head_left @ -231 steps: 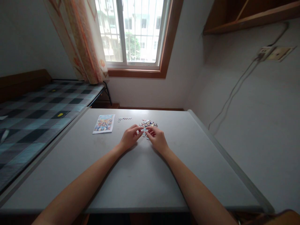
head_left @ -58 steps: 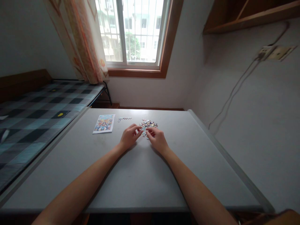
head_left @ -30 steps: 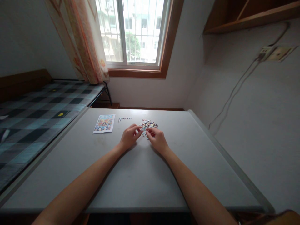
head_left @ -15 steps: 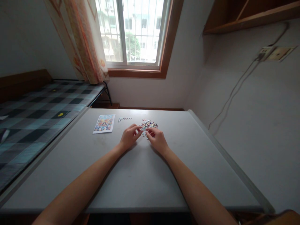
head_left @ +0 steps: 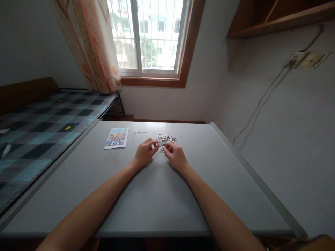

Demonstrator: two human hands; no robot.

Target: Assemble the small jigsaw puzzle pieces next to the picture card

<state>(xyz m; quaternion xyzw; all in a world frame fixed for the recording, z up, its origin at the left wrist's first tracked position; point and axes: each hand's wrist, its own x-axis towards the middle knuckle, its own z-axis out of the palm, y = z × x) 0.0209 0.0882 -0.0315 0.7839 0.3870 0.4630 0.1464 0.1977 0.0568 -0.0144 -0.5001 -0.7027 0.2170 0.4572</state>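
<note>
A heap of small jigsaw pieces (head_left: pixel 167 138) lies on the white table, partly hidden behind my hands. My left hand (head_left: pixel 146 152) is pinched at the near left side of the heap, its thumb and forefinger on a small pale jigsaw piece (head_left: pixel 160 143). Facing it, my right hand (head_left: pixel 175 153) has its fingertips closed at the same spot, also on a piece, most of it covered by the fingers. To the left of the heap, a short strip of joined pieces (head_left: pixel 139 132) bends down at its left end.
A printed picture sheet (head_left: pixel 116 138) lies on the table (head_left: pixel 146 202), left of the strip. A bed with a checked cover (head_left: pixel 60 115) stands along the left side. Beyond the table is a window (head_left: pixel 154 38); a cable (head_left: pixel 258 104) hangs on the right wall.
</note>
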